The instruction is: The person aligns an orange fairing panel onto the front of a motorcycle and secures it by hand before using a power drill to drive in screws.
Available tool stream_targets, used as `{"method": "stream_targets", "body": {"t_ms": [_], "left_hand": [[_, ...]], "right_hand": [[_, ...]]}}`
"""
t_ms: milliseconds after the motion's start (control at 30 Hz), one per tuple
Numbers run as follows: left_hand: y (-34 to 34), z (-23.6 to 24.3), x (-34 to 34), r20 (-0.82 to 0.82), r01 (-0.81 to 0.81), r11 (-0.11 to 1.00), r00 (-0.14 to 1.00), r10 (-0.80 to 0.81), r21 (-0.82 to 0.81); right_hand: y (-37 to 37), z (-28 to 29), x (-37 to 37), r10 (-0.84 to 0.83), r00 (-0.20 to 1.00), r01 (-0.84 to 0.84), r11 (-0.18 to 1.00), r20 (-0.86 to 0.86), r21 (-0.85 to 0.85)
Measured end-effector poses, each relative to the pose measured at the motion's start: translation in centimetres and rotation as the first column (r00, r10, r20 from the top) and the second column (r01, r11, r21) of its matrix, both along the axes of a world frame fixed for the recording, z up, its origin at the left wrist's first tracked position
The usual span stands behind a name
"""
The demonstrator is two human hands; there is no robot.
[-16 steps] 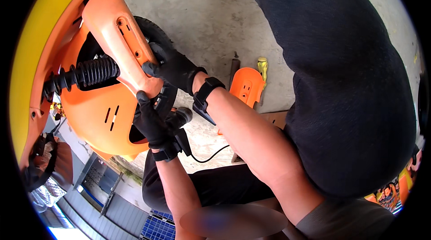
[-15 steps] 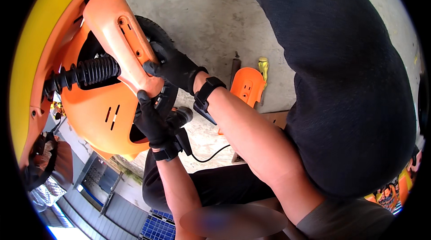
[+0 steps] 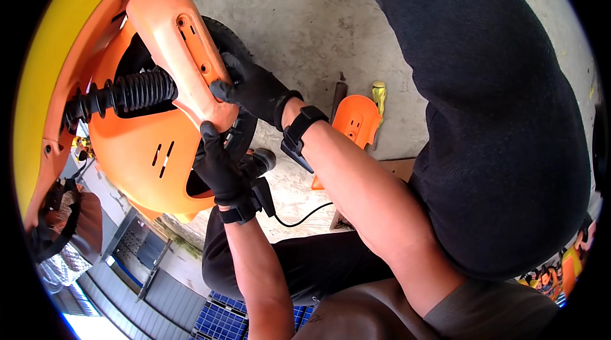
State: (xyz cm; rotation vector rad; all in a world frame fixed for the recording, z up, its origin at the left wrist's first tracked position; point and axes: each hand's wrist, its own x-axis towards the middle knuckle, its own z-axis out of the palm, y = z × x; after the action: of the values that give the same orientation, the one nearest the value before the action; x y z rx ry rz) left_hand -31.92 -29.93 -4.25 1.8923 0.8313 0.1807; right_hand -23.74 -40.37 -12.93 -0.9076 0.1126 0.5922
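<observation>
Stained grey concrete floor [image 3: 305, 28] is spreading across the far side of the scene. At the left edge, a curved yellow-and-orange body panel [image 3: 44, 53] is bowing inward, and a black coil spring with a ribbed sleeve [image 3: 143, 90] is reaching right from it. Nearer, a rounded orange fender with two narrow slots [image 3: 133, 168] is bulging below the spring.

Right of the spring, a long orange moulded cover with a recessed channel [image 3: 168, 34] is lying partly in front of a black treaded tyre [image 3: 229, 37]. Compared with half a second ago, the whole view is shifting slightly, while the cover is keeping almost the same place against the spring; this is suggesting that it is being steadied rather than carried. Its long axis is slanting from far left to near right, the broad end pointing far left and the narrower end pointing near right.

The black-gloved left hand [image 3: 223, 171] is resting its thumb on that near end; its fingers are hiding, so I cannot tell whether they are closing. The black-gloved right hand [image 3: 258, 92] is clamping the cover's right edge, thumb on the face.

Farther right, a smaller orange trough-shaped piece [image 3: 356, 117] is lying on the floor between a dark cylindrical tool [image 3: 339, 93] and a yellow-handled tool [image 3: 379, 95].
</observation>
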Motion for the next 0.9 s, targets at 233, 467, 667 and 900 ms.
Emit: {"method": "stream_targets", "body": {"t_ms": [233,467,667,900], "left_hand": [[2.8,-0.9,-0.3,-0.163,0.207,0.948,0.972,-0.170,0.241],[1.4,-1.2,0.5,-0.017,0.059,0.998,0.998,-0.059,0.000],[1.1,-1.5,0.1,0.030,0.180,0.950,0.981,-0.194,0.256],[1.5,-0.7,0.7,-0.060,0.000,0.999,0.998,-0.003,-0.051]], "right_hand": [[-0.2,0.0,0.1,-0.021,1.000,0.020,0.997,0.019,0.068],[-0.1,-0.2,0.1,-0.065,0.998,0.062,0.994,0.021,0.086],[-0.1,0.1,0.0,-0.047,0.999,0.045,0.998,0.024,0.049],[0.0,0.1,-0.1,-0.049,0.999,0.047,0.997,0.021,0.058]]}}
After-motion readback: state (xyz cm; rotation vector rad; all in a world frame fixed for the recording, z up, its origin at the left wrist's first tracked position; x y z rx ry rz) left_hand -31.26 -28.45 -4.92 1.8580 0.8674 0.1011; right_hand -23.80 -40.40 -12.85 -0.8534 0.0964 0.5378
